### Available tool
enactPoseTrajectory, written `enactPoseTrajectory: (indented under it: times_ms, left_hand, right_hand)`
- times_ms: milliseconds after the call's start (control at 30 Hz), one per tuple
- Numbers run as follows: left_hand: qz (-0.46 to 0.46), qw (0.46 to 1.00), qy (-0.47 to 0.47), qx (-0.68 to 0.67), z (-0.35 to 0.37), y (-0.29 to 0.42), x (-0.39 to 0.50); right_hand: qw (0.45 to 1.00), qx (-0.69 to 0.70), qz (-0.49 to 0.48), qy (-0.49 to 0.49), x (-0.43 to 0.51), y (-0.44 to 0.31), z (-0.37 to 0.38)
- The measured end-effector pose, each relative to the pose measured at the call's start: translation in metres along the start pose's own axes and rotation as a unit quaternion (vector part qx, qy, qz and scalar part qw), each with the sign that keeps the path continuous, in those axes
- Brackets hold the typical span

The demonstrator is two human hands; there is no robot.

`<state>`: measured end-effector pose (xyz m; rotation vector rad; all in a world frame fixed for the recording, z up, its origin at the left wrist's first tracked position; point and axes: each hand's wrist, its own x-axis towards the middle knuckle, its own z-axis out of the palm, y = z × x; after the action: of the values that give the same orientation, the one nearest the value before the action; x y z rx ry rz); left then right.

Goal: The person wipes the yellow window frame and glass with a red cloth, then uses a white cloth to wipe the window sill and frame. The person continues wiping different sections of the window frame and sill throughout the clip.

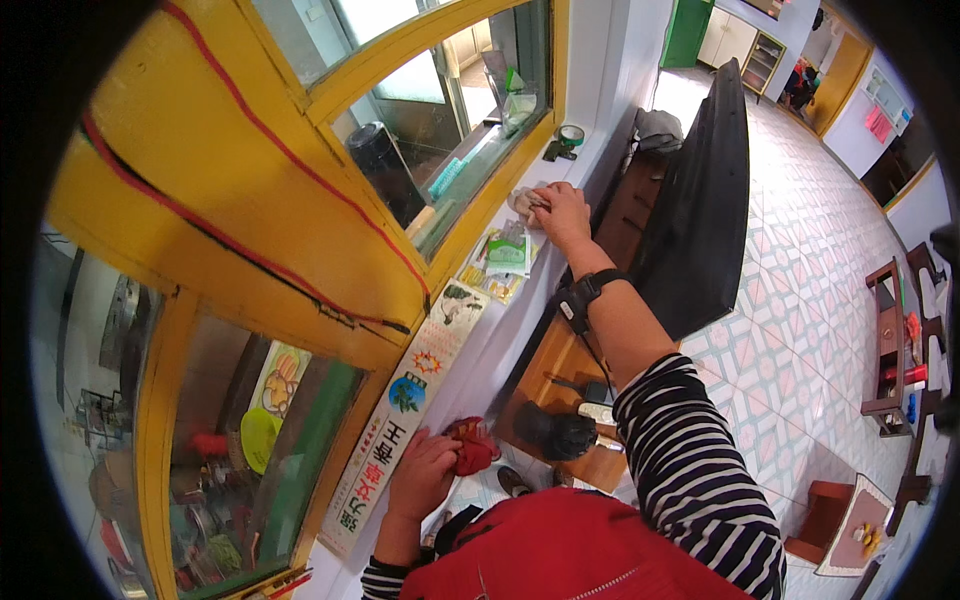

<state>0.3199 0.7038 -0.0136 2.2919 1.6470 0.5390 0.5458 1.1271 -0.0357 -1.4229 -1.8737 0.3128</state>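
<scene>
My right hand (562, 214) is on the white window sill (480, 330), its fingers closed on a crumpled off-white cloth (525, 204). Close below that hand on the sill lie a green-and-white packet (508, 253) and yellowish packets (491, 285). A long printed cardboard box (409, 405) bearing writing leans along the lower window frame. My left hand (427, 472) is at the sill's front edge beside this box, holding a crumpled red item (474, 448), perhaps a cloth or a wrapper. The fingers partly cover it.
Beyond my right hand stand a black clip (559, 148) and a tape roll (571, 135). A flat-screen television (694, 217), seen from behind, stands right of the sill on a wooden cabinet (551, 352). A black object (555, 431) lies there. Yellow window frames (442, 285) border the left.
</scene>
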Motion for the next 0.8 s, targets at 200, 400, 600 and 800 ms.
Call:
enactPoseTrajectory:
  times_ms: [200, 400, 600, 800]
  left_hand:
    - [-0.019, 1.0, -0.008, 0.0, 0.001, -0.001, -0.001]
    - [-0.018, 1.0, -0.014, -0.001, 0.0, 0.0, 0.0]
    - [-0.023, 1.0, -0.01, -0.009, 0.0, 0.001, 0.001]
    - [-0.033, 0.999, -0.02, -0.018, -0.001, 0.0, 0.0]
  right_hand:
    - [0.993, -0.038, 0.095, 0.058, 0.046, 0.028, 0.018]
    - [0.994, -0.026, 0.066, 0.078, 0.055, 0.041, 0.018]
    - [0.993, -0.009, 0.027, 0.112, 0.037, 0.045, 0.02]
    - [0.928, 0.025, 0.247, 0.278, 0.095, 0.087, 0.017]
